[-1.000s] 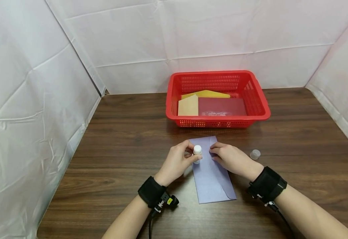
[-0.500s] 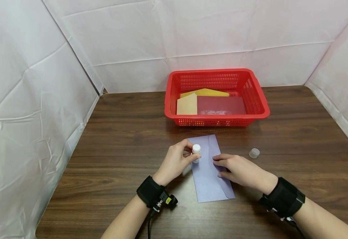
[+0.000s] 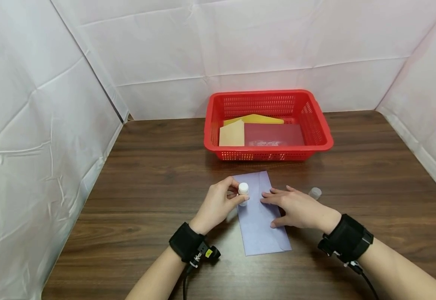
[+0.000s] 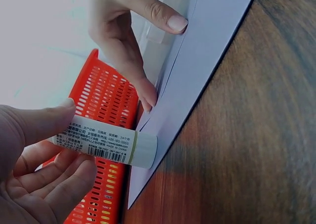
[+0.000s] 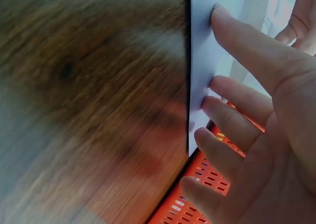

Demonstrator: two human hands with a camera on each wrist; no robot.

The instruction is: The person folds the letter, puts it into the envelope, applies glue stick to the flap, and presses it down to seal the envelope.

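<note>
Envelope (image 3: 260,235) partly under outspread right fingers (image 5: 229,117), white tube (image 4: 116,142) pinch-held between left fingers (image 4: 74,187).

L wristband (image 3: 186,242) wide, blk; sm. blk cam (image 3: 214,254) attached, w/ yellow sq. tag (image 3: 208,252), silvery fitting (image 3: 195,262), thin blk cable (image 3: 185,285). R wristband (image 3: 348,237) also wide, blk, w/ blk cord (image 3: 369,286).

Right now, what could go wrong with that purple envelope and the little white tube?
The left hand pinches the white tube upright by the envelope's edge, so it might tip over if let go.

The right hand touches the purple envelope, so a hard push could slide or crease it.

The small clear cap lies close by that hand and might get knocked away.
</note>
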